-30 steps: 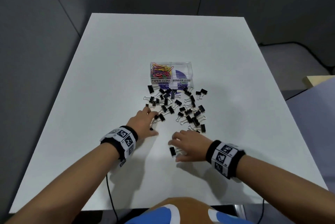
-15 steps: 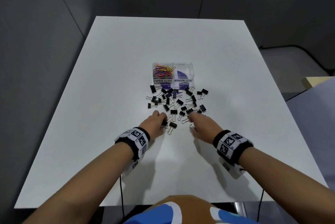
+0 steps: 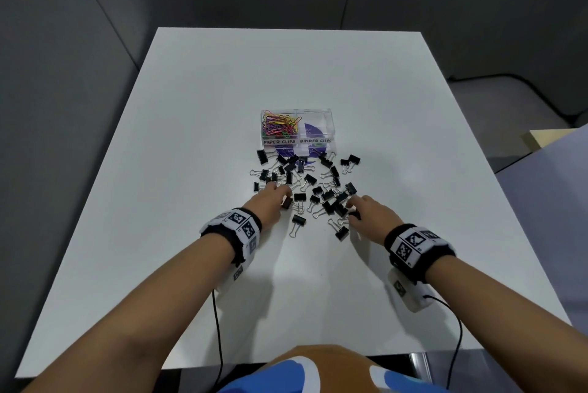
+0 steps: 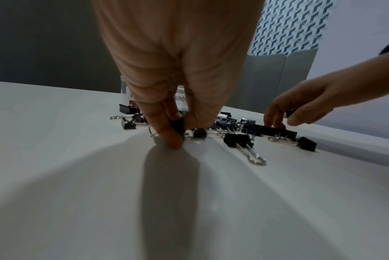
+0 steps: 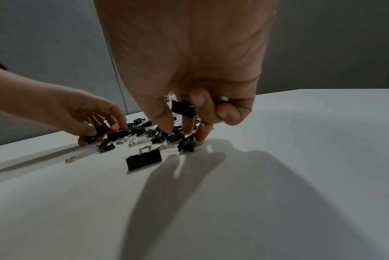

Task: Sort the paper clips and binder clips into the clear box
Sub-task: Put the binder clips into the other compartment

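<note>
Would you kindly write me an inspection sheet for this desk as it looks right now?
Surface: white table, matte, hand shadows near the front.
Job's things: clear box; colourful paper clips in its PAPER CLIPS half; BINDER CLIPS half shows no clips; black binder clips scattered in front of it.
Clutter: nothing seen.
Hands: left hand pinches a binder clip; right hand holds another clip, fingertips in the pile.
Cables: thin black leads hang from both wristbands.
Surroundings: grey panels; floor cable at right.

The left hand [image 4: 177, 73] hides most of the clear box [image 4: 124, 91].
</note>
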A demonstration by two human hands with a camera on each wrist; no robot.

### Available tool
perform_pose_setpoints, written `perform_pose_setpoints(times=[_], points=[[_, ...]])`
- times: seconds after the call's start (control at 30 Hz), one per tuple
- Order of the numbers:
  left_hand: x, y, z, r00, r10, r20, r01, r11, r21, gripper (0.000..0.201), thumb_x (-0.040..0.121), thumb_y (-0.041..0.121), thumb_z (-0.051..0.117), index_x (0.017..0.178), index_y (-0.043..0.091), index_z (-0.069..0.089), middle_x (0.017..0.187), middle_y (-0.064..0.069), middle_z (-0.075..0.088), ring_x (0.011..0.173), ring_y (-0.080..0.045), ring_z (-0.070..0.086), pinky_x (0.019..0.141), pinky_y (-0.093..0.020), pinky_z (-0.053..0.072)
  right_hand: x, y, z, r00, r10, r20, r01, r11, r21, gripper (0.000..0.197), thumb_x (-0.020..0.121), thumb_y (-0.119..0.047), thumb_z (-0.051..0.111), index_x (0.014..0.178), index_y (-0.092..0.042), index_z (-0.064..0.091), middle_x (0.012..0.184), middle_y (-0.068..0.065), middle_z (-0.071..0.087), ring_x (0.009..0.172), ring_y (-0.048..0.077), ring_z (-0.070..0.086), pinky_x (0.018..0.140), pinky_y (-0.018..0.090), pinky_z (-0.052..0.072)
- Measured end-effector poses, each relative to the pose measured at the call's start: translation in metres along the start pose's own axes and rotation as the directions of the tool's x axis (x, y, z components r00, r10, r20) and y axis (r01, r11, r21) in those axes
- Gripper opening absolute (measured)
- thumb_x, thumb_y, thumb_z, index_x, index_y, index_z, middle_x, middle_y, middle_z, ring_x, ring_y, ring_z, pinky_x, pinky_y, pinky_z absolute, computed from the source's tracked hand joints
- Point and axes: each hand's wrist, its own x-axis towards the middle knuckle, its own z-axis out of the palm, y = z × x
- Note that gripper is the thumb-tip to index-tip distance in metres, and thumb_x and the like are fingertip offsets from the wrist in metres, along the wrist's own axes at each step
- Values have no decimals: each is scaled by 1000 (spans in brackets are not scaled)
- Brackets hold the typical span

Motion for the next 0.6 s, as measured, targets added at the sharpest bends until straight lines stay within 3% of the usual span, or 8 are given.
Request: perform_pose_setpoints(times=[0.13,0.27,0.37,0.5,0.6], points=[[4,-9,-1,1000,-11,-16,10,999,-51,33,94,7,48,124,17,51,125,-13,47,109,-27,55,92,-32,44,-2,0,-1,997,-70,29,73,990,-124,40,90,-29,50,129,-21,43,126,6,46,94,30,62,69,30,41],[6,-11,-3,998,-21,-66,17,998,-56,26,97,26,46,119,17,57,115,-13,55,100,-26,59,90,-33,46,3,-1,0,997,-67,48,73,988,-139,34,91,-25,51,123,-14,46,121,8,48,90,31,61,67,30,41],[6,-12,-7,999,-32,-24,31,999,-44,22,93,16,50,112,14,61,113,-10,54,102,-24,56,92,-31,45,6,-2,0,997,-48,59,54,994,-99,25,91,-23,50,113,-11,48,113,8,51,84,29,57,67,33,42],[7,-13,-13,999,-31,-29,28,997,-78,20,86,3,52,99,11,66,98,-2,54,93,-17,54,85,-24,43,12,1,-2,998,-7,60,11,998,-66,8,91,-17,43,87,-13,37,81,0,41,74,23,44,66,32,35],[7,-13,-20,1000,2,7,-2,998,-65,24,86,-2,49,98,9,67,98,-3,62,87,-13,52,79,-20,41,13,5,-6,998,4,69,1,997,-77,8,92,-15,40,89,-14,32,70,-3,41,73,24,45,64,33,34]])
